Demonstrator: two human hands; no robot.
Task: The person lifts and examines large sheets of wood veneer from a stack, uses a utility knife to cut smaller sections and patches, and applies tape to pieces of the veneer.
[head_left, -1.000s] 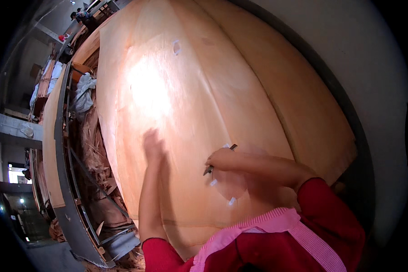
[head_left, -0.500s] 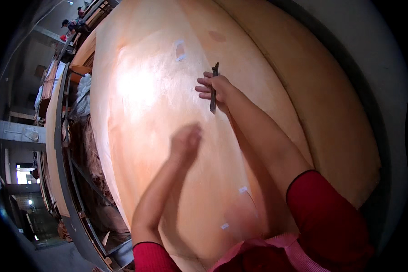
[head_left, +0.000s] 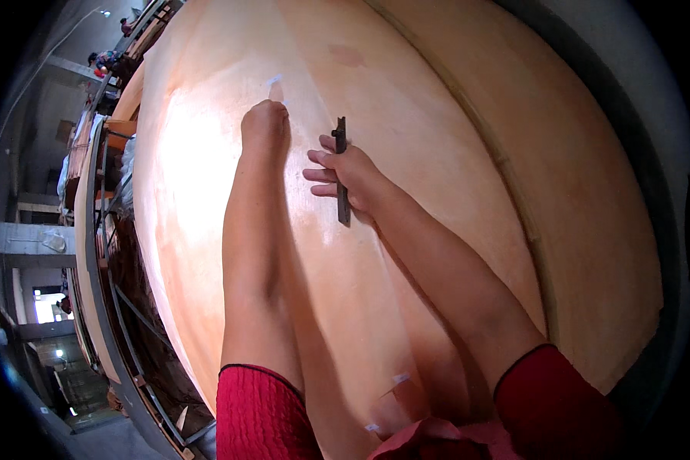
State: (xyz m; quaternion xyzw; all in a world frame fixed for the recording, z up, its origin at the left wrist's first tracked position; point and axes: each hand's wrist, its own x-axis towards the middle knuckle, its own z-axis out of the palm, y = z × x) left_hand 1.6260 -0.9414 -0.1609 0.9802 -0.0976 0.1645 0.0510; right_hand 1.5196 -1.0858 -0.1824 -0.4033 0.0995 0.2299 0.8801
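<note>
- The right hand (head_left: pixel 360 175) is clamped on a dark bar-like tool (head_left: pixel 343 199) about the middle of its length, with the fingertips stretched past it toward the sheet's left long edge.
- The tool's long axis runs nearly lengthwise with the broad wooden sheet (head_left: pixel 337 299). Its notched end, with a small knob on the left side, points away from the person; the plain end points back toward the body.
- The tool is over the sheet's middle, about midway between the left long edge and the dark seam (head_left: pixel 506 169) on the right. Whether it touches the wood, I cannot tell.
- The left hand (head_left: pixel 264 126) is farther from the body than the right and nearer the sheet's left long edge, its fingers curled. The fingertips are hidden, so I cannot tell whether they are pressed together or grip anything.
- Just beyond the left knuckles is a small pointed patch (head_left: pixel 277 92), with white tape (head_left: pixel 274 80) at its far tip.
- A reddish mark (head_left: pixel 346 55) lies farther off, between that patch and the seam.
- Close to the body, two white tabs (head_left: pixel 400 378) sit beside a darker patch (head_left: pixel 395 406).
- A metal frame (head_left: pixel 107 287) runs along the sheet's left side.
</note>
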